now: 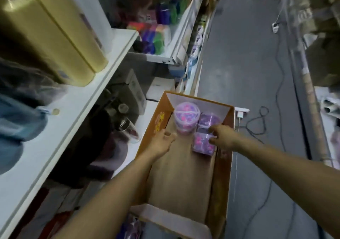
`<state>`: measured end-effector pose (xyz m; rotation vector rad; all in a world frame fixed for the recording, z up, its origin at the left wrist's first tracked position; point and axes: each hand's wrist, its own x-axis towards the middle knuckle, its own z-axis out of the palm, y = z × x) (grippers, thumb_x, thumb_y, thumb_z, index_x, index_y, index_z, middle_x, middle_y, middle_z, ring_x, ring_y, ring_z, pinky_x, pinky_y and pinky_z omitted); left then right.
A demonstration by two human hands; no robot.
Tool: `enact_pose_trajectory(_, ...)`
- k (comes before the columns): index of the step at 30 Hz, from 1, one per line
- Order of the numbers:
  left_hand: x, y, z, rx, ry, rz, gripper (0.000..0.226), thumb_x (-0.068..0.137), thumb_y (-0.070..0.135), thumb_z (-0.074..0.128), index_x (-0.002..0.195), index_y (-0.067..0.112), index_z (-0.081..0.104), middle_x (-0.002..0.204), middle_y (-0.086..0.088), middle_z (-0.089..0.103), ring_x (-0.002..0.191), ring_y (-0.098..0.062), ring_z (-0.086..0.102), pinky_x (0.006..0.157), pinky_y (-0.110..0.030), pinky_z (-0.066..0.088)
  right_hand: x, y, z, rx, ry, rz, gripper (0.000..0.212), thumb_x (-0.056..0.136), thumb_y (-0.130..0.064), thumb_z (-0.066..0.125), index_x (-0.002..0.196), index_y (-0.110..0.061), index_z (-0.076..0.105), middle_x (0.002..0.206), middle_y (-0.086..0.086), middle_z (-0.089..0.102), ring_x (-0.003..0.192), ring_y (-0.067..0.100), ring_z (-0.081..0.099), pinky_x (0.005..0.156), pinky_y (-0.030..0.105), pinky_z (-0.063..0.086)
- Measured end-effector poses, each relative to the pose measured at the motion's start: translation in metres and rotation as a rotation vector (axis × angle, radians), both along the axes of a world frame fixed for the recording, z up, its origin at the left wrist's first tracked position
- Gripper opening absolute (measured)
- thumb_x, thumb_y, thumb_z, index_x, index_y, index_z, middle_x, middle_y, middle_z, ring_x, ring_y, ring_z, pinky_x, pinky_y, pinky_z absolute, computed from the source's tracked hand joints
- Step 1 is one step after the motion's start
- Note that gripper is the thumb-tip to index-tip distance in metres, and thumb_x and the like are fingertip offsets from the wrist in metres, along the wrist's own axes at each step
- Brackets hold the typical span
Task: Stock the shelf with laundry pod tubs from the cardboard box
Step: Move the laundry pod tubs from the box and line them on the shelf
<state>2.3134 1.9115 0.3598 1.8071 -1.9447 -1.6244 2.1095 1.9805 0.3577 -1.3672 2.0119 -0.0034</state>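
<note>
Reaching down into the cardboard box (185,179), both hands close in on the last few laundry pod tubs, which are bunched at the far end of the box, well beyond its bare near half. The right hand (223,138) lies on the near square tub (203,144), fingers curled over its top right edge, though whether it has actually closed a grip or is only touching I cannot tell. A second purple tub (209,120) sits just beyond that hand's fingertips, against the box's far wall. The left hand (161,142) is half open and empty, thumb and fingers spread, just beside the tall round tub (186,118), which stands a little ahead and to its right, upright with its lid on. To do this step well, I judge the left hand should wrap the round tub low on its wall instead of pinching the lid, which may pop off under the weight. The right hand wants its thumb on the tub's near face and fingers on the far one, lifting straight up so it clears the box's right wall. The white shelf (86,98) runs to the left of the left hand, so each tub swings that way once it is above the rim.
</note>
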Motion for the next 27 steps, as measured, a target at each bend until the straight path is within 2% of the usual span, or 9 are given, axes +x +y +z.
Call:
enact_pose_trajectory(5,-0.034,-0.065,-0.062,0.243,0.116,0.243,0.043,0.097,0.046,0.045,0.121,0.01,0.051,0.091,-0.005,0.058,0.073,-0.02,0.059,0.062,-0.029,0.047,-0.007,-0.037,-0.074,0.087,0.078,0.04,0.055,0.087,-0.011,0.058,0.138,-0.025,0.044,0.136,0.008,0.053,0.119,0.024,0.054,0.097,0.036,0.047)
enact_pose_trajectory(7,-0.047,-0.08,-0.082,0.303,0.132,0.3,0.046,0.095,0.044,0.049,0.125,0.008,0.049,0.09,-0.006,0.059,0.069,-0.02,0.058,0.055,-0.028,0.047,-0.01,-0.044,-0.096,0.128,0.154,0.087,0.057,0.085,-0.01,0.058,0.138,-0.024,0.042,0.137,0.01,0.05,0.121,0.027,0.052,0.096,0.039,0.048)
enact_pose_trajectory(10,-0.067,-0.088,-0.104,0.373,0.156,0.357,0.042,0.095,0.037,0.054,0.127,0.01,0.049,0.106,-0.011,0.064,0.084,-0.026,0.066,0.052,-0.027,0.05,-0.015,-0.047,-0.116,0.206,0.24,0.171,0.039,0.089,-0.014,0.054,0.127,-0.012,0.047,0.131,0.013,0.051,0.119,0.029,0.051,0.092,0.041,0.047)
enact_pose_trajectory(12,-0.077,-0.091,-0.112,0.402,0.2,0.432,0.041,0.095,0.028,0.057,0.127,0.005,0.051,0.113,-0.014,0.064,0.098,-0.031,0.066,0.057,-0.029,0.054,-0.018,-0.046,-0.125,0.187,0.28,0.19,0.033,0.089,-0.017,0.055,0.122,-0.011,0.049,0.126,0.012,0.054,0.115,0.029,0.053,0.089,0.041,0.049)
enact_pose_trajectory(15,-0.082,-0.095,-0.119,0.398,0.286,0.52,0.041,0.092,0.016,0.06,0.13,0.003,0.051,0.12,-0.016,0.063,0.106,-0.032,0.064,0.067,-0.032,0.055,-0.021,-0.046,-0.133,0.127,0.293,0.169,0.034,0.089,-0.016,0.055,0.123,-0.016,0.051,0.123,0.009,0.059,0.109,0.027,0.059,0.087,0.041,0.052)
enact_pose_trajectory(18,-0.077,-0.092,-0.118,0.396,0.287,0.527,0.042,0.091,0.019,0.062,0.13,0.008,0.051,0.125,-0.012,0.061,0.111,-0.028,0.061,0.078,-0.037,0.054,-0.019,-0.042,-0.13,0.105,0.273,0.152,0.04,0.091,-0.017,0.053,0.13,-0.023,0.048,0.125,0.007,0.059,0.108,0.025,0.06,0.089,0.039,0.052)
enact_pose_trajectory(20,-0.067,-0.083,-0.114,0.393,0.287,0.541,0.042,0.089,0.024,0.064,0.127,0.01,0.052,0.123,-0.009,0.061,0.109,-0.026,0.059,0.078,-0.039,0.053,-0.018,-0.036,-0.124,0.102,0.293,0.173,0.038,0.091,-0.02,0.053,0.128,-0.025,0.049,0.123,0.006,0.06,0.108,0.024,0.06,0.09,0.038,0.051)
enact_pose_trajectory(23,-0.04,-0.062,-0.106,0.341,0.311,0.61,0.026,0.087,0.026,0.066,0.109,0.015,0.058,0.111,-0.007,0.063,0.095,-0.021,0.06,0.07,-0.033,0.054,-0.016,-0.022,-0.109,0.047,0.297,0.158,0.036,0.092,-0.024,0.05,0.128,-0.027,0.05,0.123,0.004,0.061,0.11,0.023,0.06,0.089,0.036,0.048)
enact_pose_trajectory(27,0.005,-0.016,-0.082,0.342,0.388,0.73,0.034,0.083,0.032,0.071,0.112,0.019,0.059,0.115,-0.008,0.066,0.101,-0.026,0.063,0.092,-0.044,0.052,-0.013,0.005,-0.076,-0.111,0.139,0.067,0.028,0.092,-0.025,0.056,0.12,-0.028,0.057,0.107,-0.002,0.065,0.095,0.015,0.063,0.076,0.027,0.047)
